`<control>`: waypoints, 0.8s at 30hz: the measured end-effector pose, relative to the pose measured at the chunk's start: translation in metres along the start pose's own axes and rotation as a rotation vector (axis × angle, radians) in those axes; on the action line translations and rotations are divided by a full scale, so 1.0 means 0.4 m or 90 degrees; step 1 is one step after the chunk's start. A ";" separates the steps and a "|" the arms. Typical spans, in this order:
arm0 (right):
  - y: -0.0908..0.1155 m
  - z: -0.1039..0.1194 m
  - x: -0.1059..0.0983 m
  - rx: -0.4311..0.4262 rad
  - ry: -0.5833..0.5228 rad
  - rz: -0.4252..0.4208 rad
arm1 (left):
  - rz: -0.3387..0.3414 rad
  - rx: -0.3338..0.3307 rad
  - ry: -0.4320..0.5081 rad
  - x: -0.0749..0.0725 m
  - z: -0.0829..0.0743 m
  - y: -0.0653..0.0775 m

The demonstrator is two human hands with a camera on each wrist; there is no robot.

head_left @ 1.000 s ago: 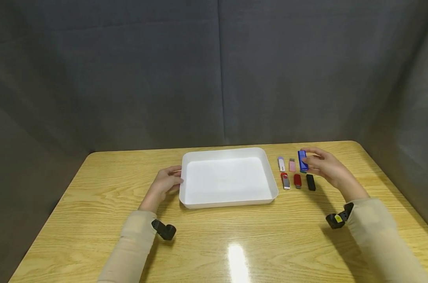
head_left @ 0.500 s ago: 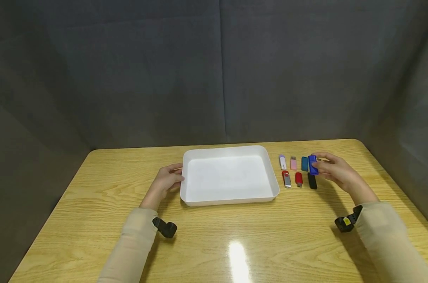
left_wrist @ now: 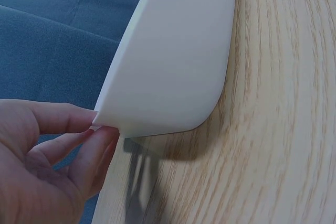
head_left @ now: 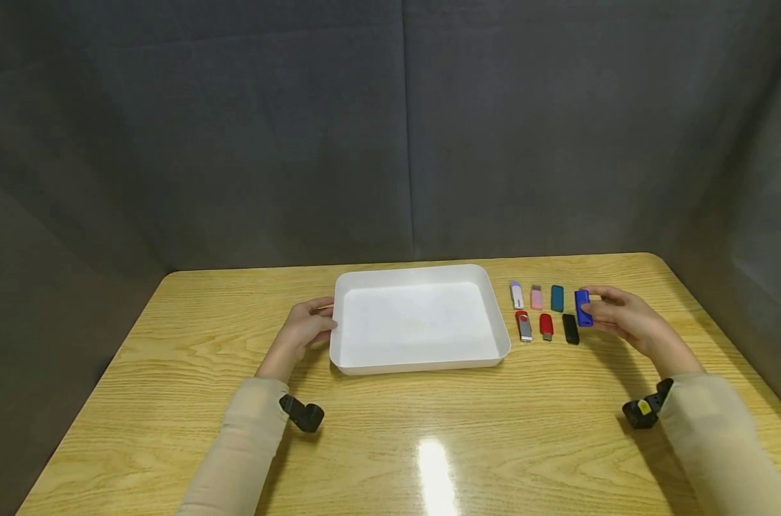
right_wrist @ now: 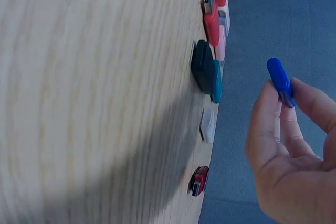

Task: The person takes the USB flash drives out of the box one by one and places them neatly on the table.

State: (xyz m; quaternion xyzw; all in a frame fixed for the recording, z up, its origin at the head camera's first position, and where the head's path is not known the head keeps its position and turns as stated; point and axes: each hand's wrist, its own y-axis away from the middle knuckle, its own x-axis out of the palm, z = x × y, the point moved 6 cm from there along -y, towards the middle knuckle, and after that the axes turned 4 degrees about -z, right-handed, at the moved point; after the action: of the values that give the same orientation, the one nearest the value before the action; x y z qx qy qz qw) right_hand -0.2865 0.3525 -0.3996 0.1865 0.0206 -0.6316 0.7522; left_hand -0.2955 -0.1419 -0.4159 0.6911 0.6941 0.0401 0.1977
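Observation:
My left hand (head_left: pixel 303 331) is at the left side of a shallow white tray (head_left: pixel 419 368). In the left wrist view the thumb and fingers (left_wrist: pixel 68 117) pinch the tray's rim. My right hand (head_left: pixel 629 321) pinches a blue USB stick (head_left: pixel 582 308) between thumb and fingers, held above the table in the right wrist view. Left of it lie several USB sticks in two rows: a lilac-and-white one (head_left: pixel 516 296), a pink one (head_left: pixel 537 297), a teal one (head_left: pixel 557 298), a red-and-silver one (head_left: pixel 524 326), a red one (head_left: pixel 546 327) and a black one (head_left: pixel 571 329).
The wooden table (head_left: pixel 390 444) spreads around the tray, and a dark curtain (head_left: pixel 281 136) stands behind it. In the right wrist view, a small whitish piece (right_wrist: pixel 208 125) and a red one (right_wrist: pixel 199 180) lie past the black stick.
My right hand has carried the blue USB stick to the right, away from over the teal and black sticks, uncovering both. The left hand stays at the tray's rim.

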 end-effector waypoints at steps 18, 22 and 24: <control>0.012 -0.035 -0.029 0.037 0.014 -0.010 | -0.005 -0.004 0.000 0.000 -0.001 0.002; 0.012 -0.045 -0.034 0.055 0.027 -0.012 | -0.009 -0.005 -0.004 -0.001 0.000 0.001; 0.012 -0.050 -0.037 0.065 0.022 -0.013 | -0.009 -0.005 -0.004 -0.001 0.000 0.001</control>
State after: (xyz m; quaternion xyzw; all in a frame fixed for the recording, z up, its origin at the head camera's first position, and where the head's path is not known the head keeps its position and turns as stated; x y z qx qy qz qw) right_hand -0.2809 0.3734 -0.4132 0.2355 0.0032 -0.6363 0.7346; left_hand -0.2953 -0.1421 -0.4156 0.6856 0.6979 0.0393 0.2033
